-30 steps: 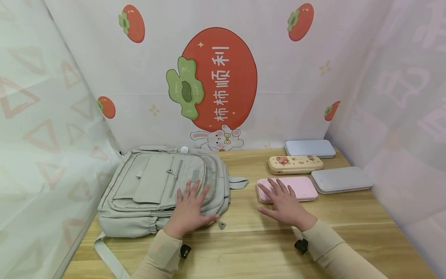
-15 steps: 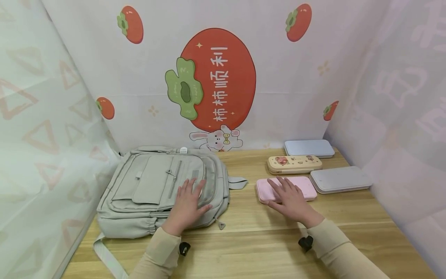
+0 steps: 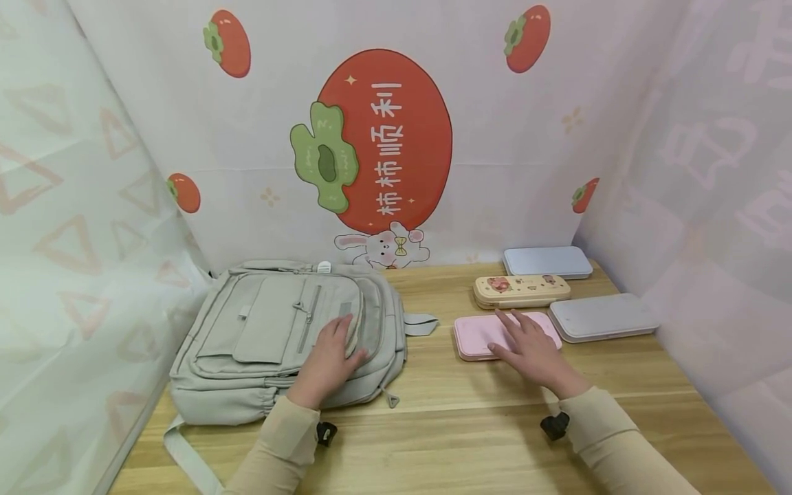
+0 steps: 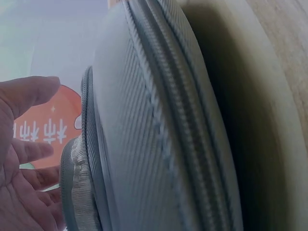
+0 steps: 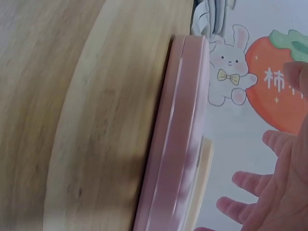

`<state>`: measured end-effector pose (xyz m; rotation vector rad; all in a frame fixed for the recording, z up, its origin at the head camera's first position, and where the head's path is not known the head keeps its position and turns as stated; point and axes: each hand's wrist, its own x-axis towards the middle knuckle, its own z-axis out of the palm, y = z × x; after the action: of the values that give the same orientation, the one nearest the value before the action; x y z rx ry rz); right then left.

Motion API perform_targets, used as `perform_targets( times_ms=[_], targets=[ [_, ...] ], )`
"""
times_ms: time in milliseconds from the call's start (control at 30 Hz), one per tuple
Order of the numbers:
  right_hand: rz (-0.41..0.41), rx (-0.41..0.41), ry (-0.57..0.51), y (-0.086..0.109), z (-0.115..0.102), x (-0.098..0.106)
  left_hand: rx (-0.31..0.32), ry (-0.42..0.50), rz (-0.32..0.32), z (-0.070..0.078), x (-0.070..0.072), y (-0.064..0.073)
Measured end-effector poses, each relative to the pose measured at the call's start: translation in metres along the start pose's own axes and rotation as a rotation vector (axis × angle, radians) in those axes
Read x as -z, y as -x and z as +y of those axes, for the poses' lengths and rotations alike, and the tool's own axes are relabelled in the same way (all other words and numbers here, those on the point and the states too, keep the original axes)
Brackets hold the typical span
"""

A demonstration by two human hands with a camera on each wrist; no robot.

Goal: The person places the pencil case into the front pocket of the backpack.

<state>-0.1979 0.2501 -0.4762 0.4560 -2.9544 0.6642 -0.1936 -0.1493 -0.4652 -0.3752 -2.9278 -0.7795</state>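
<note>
A light grey backpack lies flat on the left of the wooden table, its zipped front facing up. Over its right front part hovers my left hand, fingers loosely bent and holding nothing. In the left wrist view, a zipped edge of the backpack fills the middle, with the hand beyond it. To the right, a pink pencil case lies under my right hand. The right wrist view has the spread fingers apart from the case's top, gripping nothing.
Behind the pink one sit a cream pencil case with cartoon prints and a light blue case. A grey case lies at the right, by the side curtain. A loose strap hangs from the backpack toward the front.
My right hand has moved right across the pink pencil case. The left hand has shifted slightly left over the backpack, its fingers drawn closer together. The bag and cases have stayed put.
</note>
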Motion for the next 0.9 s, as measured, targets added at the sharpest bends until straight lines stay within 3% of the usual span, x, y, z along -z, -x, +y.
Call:
perform_targets(
  times_ms=[333, 567, 900],
  targets=[
    [0.013, -0.072, -0.032, 0.003, 0.024, 0.008, 0.027, 0.048, 0.032, 0.000, 0.002, -0.012],
    [0.016, -0.177, -0.075, 0.004, 0.039, 0.016, 0.065, 0.073, 0.014, 0.001, 0.003, -0.016],
    [-0.017, -0.238, -0.172, 0.006, 0.060, 0.016, 0.087, 0.076, 0.007, 0.002, 0.003, -0.025]
  ],
)
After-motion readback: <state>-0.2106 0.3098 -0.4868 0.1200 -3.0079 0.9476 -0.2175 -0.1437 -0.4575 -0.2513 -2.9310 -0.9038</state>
